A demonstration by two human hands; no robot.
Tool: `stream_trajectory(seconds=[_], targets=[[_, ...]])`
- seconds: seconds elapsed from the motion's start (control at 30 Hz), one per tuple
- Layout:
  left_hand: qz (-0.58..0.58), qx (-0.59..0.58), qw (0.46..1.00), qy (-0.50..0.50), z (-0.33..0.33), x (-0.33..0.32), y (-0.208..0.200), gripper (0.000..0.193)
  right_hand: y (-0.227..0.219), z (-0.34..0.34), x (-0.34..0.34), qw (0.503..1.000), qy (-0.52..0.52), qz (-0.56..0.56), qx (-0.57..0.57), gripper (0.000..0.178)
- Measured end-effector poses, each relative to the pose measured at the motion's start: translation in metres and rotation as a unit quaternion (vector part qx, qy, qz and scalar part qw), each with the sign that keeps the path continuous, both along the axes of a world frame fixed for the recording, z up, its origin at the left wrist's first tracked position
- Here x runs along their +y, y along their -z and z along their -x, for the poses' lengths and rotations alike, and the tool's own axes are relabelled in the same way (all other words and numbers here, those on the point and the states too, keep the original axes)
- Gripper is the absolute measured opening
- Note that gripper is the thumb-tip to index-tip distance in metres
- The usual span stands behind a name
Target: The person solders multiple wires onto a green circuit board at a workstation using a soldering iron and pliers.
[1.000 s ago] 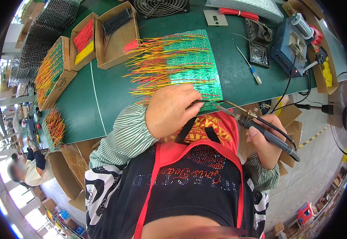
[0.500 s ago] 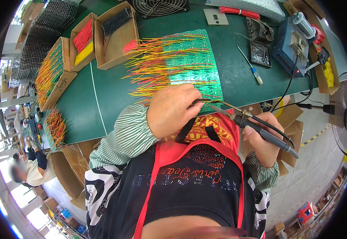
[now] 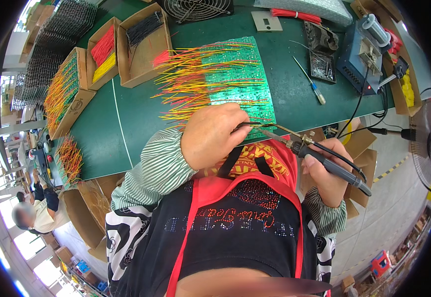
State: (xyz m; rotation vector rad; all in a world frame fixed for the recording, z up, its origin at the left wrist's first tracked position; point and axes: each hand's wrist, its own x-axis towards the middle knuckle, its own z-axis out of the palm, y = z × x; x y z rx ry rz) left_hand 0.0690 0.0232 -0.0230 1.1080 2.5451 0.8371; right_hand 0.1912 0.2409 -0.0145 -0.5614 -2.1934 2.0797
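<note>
My right hand [image 3: 326, 173] is wrapped around the dark handle of a soldering iron [image 3: 335, 170], which has a thin metal feed tube fixed along it. Its tip points left, at the near edge of a green circuit board panel [image 3: 240, 91]. Fingers pinched, my left hand [image 3: 215, 133] holds a thin black piece [image 3: 246, 124] close to that tip; whether it is a wire or tweezers I cannot tell. Rows of red and yellow wires [image 3: 185, 81] run across the panel and stick out past its left side. My left hand covers part of the panel's near edge.
Cardboard boxes at the back left hold red and yellow wires [image 3: 103, 47] and black wires [image 3: 144, 28]. Farther left stands a box of wired boards [image 3: 63, 96]. To the right lie a screwdriver [image 3: 317, 91], a small metal tray [image 3: 322, 67] and a blue soldering station [image 3: 356, 64] with a solder spool.
Both hands keep nearly the same place; the soldering iron's tip and feed tube have shifted very slightly. The view has moved a touch.
</note>
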Motion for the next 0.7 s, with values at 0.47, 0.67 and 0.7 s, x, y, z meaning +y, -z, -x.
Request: stream_trajectory(seconds=[0.47,0.67,0.7], targets=[[0.014,-0.003,1.000,-0.003,0.000,0.002,-0.003,0.014,-0.003,-0.004,0.008,1.000,0.023,-0.017,0.002,0.017],[-0.005,0.062,0.998,-0.029,0.004,-0.012,-0.020,0.013,-0.006,-0.007,0.010,1.000,0.028,0.010,-0.001,0.018],[0.005,0.131,0.988,-0.078,0.008,-0.015,-0.025,0.011,-0.005,-0.009,0.010,0.999,0.032,0.010,-0.002,0.018]])
